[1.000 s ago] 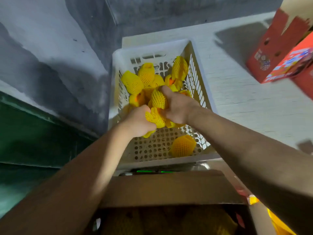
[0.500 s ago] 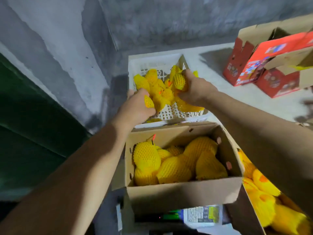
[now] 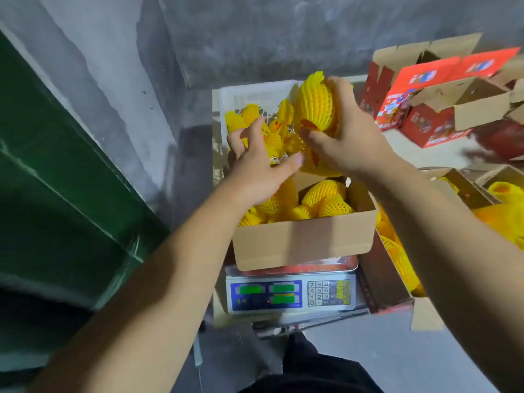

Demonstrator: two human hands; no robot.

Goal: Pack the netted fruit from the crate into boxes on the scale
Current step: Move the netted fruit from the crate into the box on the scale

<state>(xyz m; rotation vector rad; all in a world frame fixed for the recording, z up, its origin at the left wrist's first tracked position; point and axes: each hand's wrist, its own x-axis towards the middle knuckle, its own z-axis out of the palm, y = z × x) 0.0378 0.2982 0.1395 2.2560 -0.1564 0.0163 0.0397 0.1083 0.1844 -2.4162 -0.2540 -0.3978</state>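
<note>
The scale (image 3: 292,293) sat at the middle of the view, its keypad (image 3: 319,293) facing six o'clock. A box (image 3: 303,242) stood on its pan, with netted fruit (image 3: 326,199) inside. Directly at twelve o'clock from the box lay the crate (image 3: 255,95), against the wall (image 3: 255,38), holding more fruit. Both hands hovered over the seam between box and crate: the left hand (image 3: 261,171) at nine o'clock, the right hand (image 3: 351,137) at three, with one fruit (image 3: 314,106) in it, raised above the crate. At three o'clock from the scale stood a second box (image 3: 397,293), also holding fruit. At one o'clock, on the surface (image 3: 411,146), stood several cartons (image 3: 419,109).
</note>
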